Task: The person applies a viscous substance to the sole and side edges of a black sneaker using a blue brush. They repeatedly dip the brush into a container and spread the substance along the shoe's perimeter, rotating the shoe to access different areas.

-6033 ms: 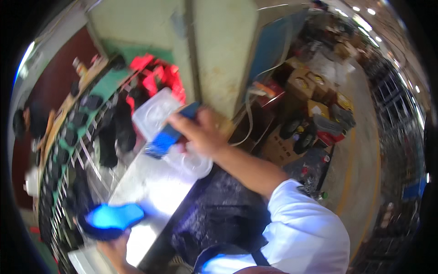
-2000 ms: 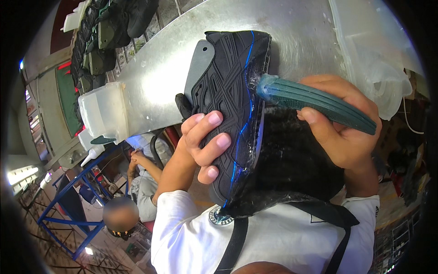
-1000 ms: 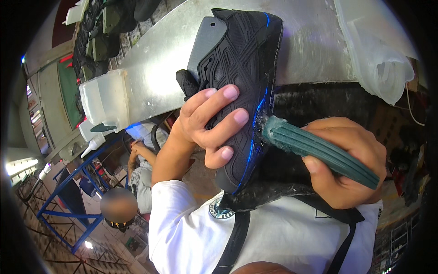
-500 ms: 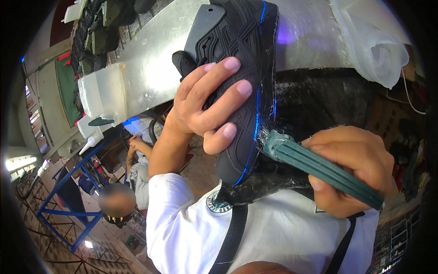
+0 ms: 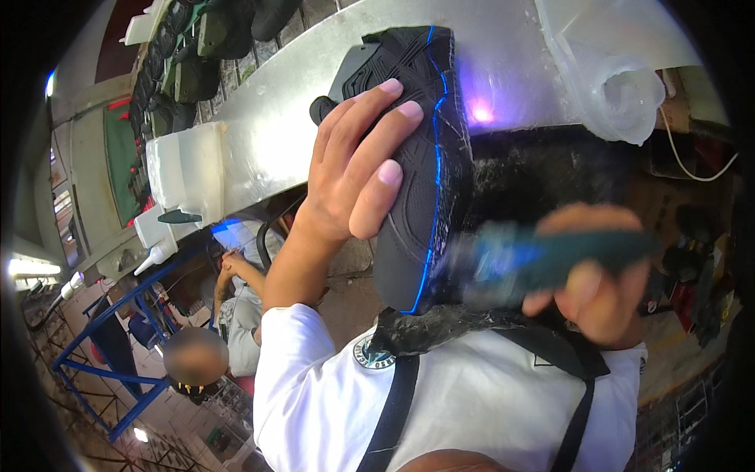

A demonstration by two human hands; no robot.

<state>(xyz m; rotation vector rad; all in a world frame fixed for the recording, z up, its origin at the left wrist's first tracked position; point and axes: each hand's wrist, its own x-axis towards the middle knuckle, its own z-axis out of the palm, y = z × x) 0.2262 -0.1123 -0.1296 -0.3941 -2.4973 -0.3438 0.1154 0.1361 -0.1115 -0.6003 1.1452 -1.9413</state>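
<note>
My left hand [image 5: 354, 165] is wrapped over a dark shoe upper [image 5: 405, 228] stretched on a grey last [image 5: 351, 72], fingers spread across its patterned side. A glowing blue line runs along the shoe's lower edge, and the sole side beyond it looks wet or glossy. To the right, my right hand [image 5: 602, 311] is closed around the green handle of a brush [image 5: 590, 253]. Motion blurs the brush, and its head is close to the shoe's lower edge; whether they touch I cannot tell. A black apron [image 5: 448, 329] lies beneath the shoe's near end.
The shoe's far end is over a metal bench [image 5: 263, 110] with a purple light spot. A translucent plastic container [image 5: 185, 167] sits at its left, another plastic vessel [image 5: 625, 102] at its right. Several shoes [image 5: 197, 75] line up at far left. A co-worker [image 5: 245, 307] sits at left.
The shoe and my left hand have shifted slightly left, and the shoe looks turned a little. The brush has swung to a flatter angle and is moving fast. My right hand still holds it.
</note>
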